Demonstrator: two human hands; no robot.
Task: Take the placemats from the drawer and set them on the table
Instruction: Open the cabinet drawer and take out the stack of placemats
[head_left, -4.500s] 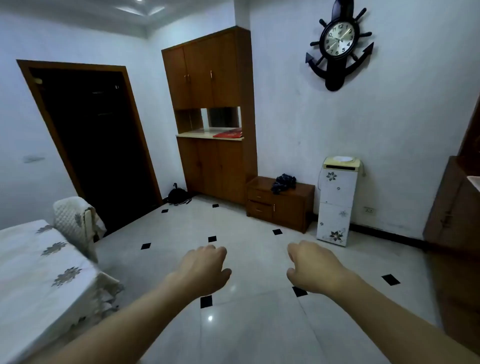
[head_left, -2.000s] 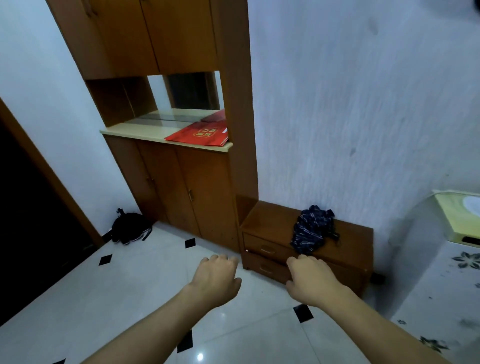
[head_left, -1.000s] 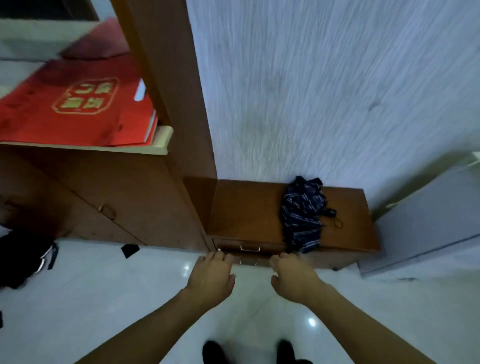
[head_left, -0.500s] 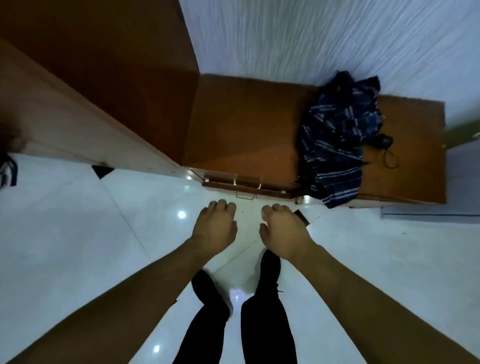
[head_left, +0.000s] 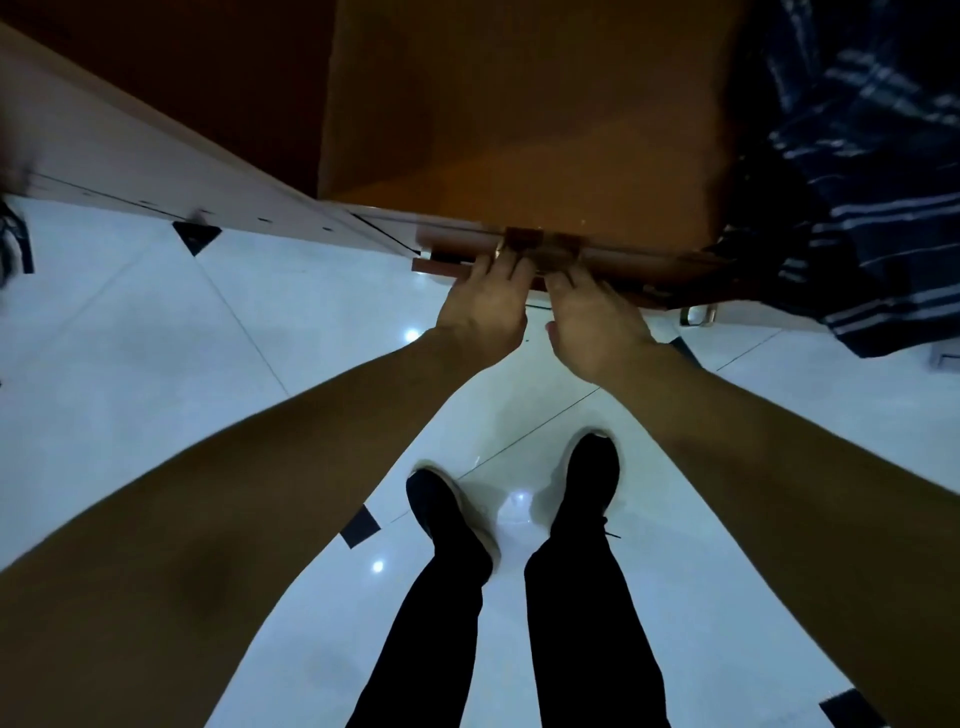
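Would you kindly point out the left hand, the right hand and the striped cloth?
left hand (head_left: 480, 312): head view, back of the hand.
right hand (head_left: 597, 330): head view, back of the hand.
striped cloth (head_left: 857, 171): head view, middle of its dark folds.

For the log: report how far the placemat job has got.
Done: only the approach; the person stands at the low cabinet. In hand: left hand and right hand are at the drawer front, grip blurred. Left: open it, take the placemats, none visible yet, to the table.
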